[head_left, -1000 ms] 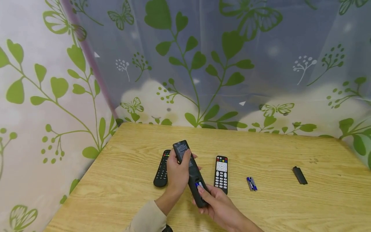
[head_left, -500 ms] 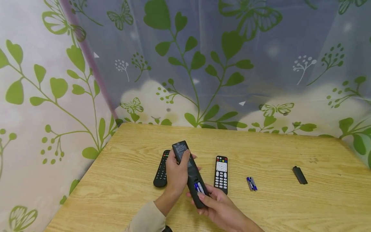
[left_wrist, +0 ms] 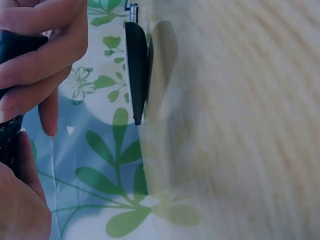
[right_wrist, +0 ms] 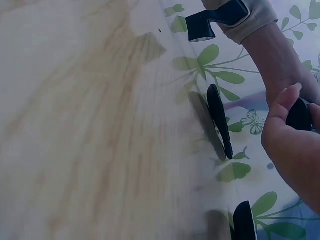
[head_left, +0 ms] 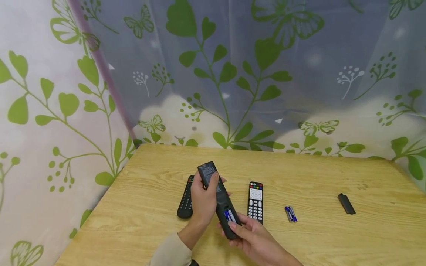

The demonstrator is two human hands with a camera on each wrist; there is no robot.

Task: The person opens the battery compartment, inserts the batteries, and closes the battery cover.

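A black remote control point(head_left: 223, 197) is held back side up above the table, its battery compartment uncovered. Two blue-and-silver batteries point(head_left: 229, 215) lie in that compartment. My left hand point(head_left: 204, 199) grips the upper half of the remote, thumb lying over the printed label. At the lower end, my right hand point(head_left: 253, 238) holds the remote, with its thumb tip at the bottom edge of the compartment. In the right wrist view, the right hand point(right_wrist: 292, 145) shows around a small dark part of the remote. Fingers beneath the remote are mostly hidden.
A black remote point(head_left: 185, 199) lies partly behind the left hand. Another with white keys point(head_left: 255, 201) lies face up on the wooden table point(head_left: 306, 244). To its right are a pair of loose batteries point(head_left: 290, 214) and a black battery cover point(head_left: 346, 204). Patterned cloth point(head_left: 213, 74) hangs behind.
My right thumb has slid down off the batteries towards the remote's lower end, uncovering more of them. The left hand keeps its grip. The head view has tilted slightly.
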